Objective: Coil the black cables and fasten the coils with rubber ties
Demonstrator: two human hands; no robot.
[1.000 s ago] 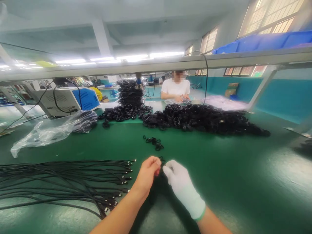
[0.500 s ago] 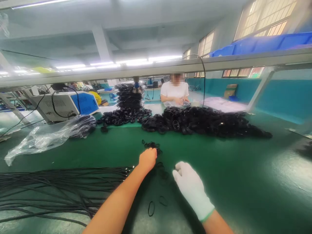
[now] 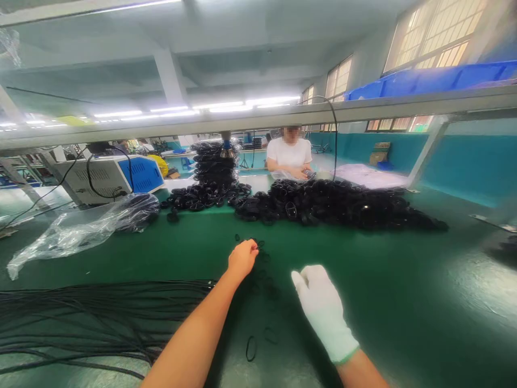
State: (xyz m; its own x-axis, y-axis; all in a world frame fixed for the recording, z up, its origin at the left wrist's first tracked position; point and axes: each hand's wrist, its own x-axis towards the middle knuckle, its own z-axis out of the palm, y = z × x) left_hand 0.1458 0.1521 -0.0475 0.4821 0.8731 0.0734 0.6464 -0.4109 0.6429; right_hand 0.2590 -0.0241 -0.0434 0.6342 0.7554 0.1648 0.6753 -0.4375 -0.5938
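Note:
My left hand [image 3: 242,258], bare, reaches to a small pile of thin black rings [image 3: 260,245]. Its fingers are pinched together at those rings, and its fingertips partly hide what they grip. To the right, my right hand [image 3: 321,304] wears a white knitted glove. It hovers over the green table with curled fingers and the thumb beside them; whatever may be inside is hidden. More loose rings lie scattered between the hands, blurred, and a single black ring [image 3: 251,348] lies closer to me. Left of my forearm, a bundle of black cables [image 3: 100,307] stretches across the table.
A long heap of coiled black cables [image 3: 339,202] runs along the back of the green table [image 3: 383,280]. Clear plastic bagging [image 3: 81,223] lies at left before a grey-and-blue machine [image 3: 117,175]. A shelf beam [image 3: 258,119] crosses above. A person [image 3: 290,153] sits opposite.
My left hand has moved slightly up and left at the small ring pile. My gloved right hand has shifted a little to the right, its thumb now pointing more upward.

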